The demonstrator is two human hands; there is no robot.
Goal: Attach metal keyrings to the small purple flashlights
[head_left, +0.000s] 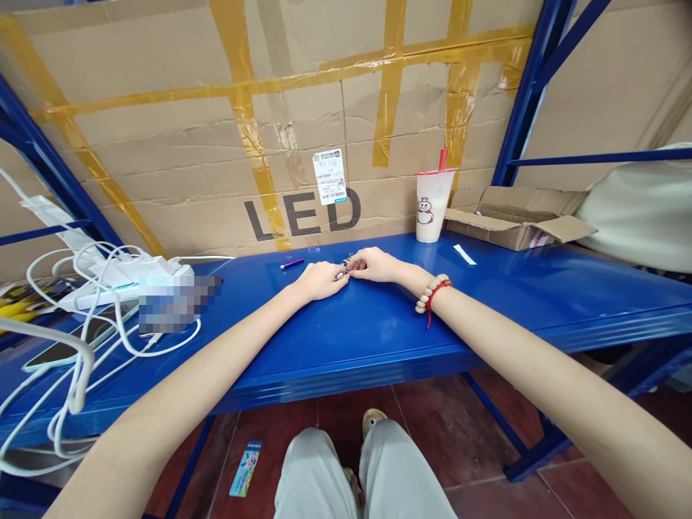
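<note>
My left hand (321, 280) and my right hand (374, 264) rest together on the blue metal shelf (378, 324), fingers curled. Between their fingertips sits a small metallic object (342, 271), too small to name. Both hands pinch it from either side. A bead bracelet with a red cord (431, 294) circles my right wrist. A purple pen-like stick (292, 264) lies on the shelf just left of my left hand.
A drink cup with a red straw (431, 203) stands at the back, beside an open cardboard box (513, 216). A white paper strip (464, 254) lies near it. White chargers and tangled cables (108, 288) crowd the left. Taped cardboard marked LED forms the back wall.
</note>
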